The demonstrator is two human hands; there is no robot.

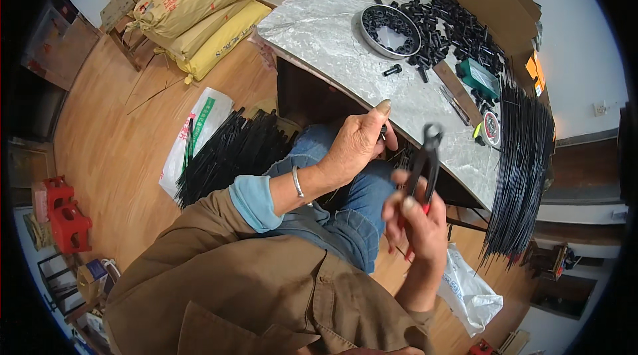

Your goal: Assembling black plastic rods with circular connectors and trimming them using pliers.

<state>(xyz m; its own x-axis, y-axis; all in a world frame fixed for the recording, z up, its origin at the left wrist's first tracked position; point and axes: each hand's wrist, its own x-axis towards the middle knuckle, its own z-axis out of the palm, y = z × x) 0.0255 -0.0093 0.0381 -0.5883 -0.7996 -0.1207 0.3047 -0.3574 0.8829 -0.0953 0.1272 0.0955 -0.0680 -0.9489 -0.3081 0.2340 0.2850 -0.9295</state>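
My left hand (pixel 359 137) is closed above my knees, just off the near table edge. A small black part (pixel 383 130) shows between its fingers, mostly hidden; it resembles the black pieces on the table. To the right, my right hand (pixel 425 227) grips a pair of pliers (pixel 426 161) with black jaws pointing up and red handles, smeared by motion. The pliers stand apart from the black part. Nearest on the table are a loose black bolt-like piece (pixel 393 70) and a round metal dish (pixel 365 35) holding small black ring-like pieces.
A heap of black bolt-like pieces (pixel 458 26) spreads over the marbled table (pixel 319 23). Long black rods (pixel 522 169) overhang its right edge. Tweezers (pixel 454 105) and a green box (pixel 477 79) lie near. Black strips (pixel 229 156) lie at floor left, before stacked yellow sacks (pixel 199 6).
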